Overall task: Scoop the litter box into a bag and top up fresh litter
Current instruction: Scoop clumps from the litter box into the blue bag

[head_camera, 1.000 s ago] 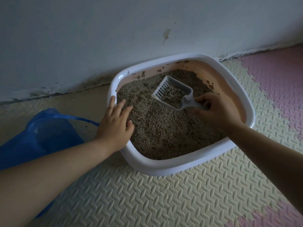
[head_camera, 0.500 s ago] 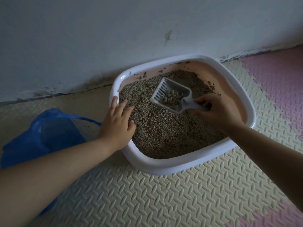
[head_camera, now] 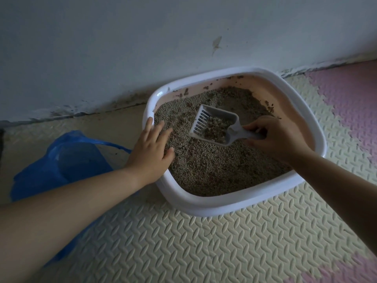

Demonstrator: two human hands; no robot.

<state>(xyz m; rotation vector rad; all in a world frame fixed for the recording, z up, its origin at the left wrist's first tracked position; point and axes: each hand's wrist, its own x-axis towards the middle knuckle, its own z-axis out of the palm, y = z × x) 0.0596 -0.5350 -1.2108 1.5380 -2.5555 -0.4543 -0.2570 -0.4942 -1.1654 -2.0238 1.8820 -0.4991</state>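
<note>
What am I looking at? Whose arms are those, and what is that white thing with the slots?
There is no machine here: these are a person's two arms. The camera sits on their head and looks down, so you see roughly what they see. On the bumpy floor mat, against the wall, stands a white box full of grey cat litter. The right hand grips the handle of a slotted scoop, which has some clumps in it. The left hand lies flat on the box's left edge, fingers over the litter, probably to steady it. Further left a blue bag lies on the floor, likely where the clumps will go.
</note>
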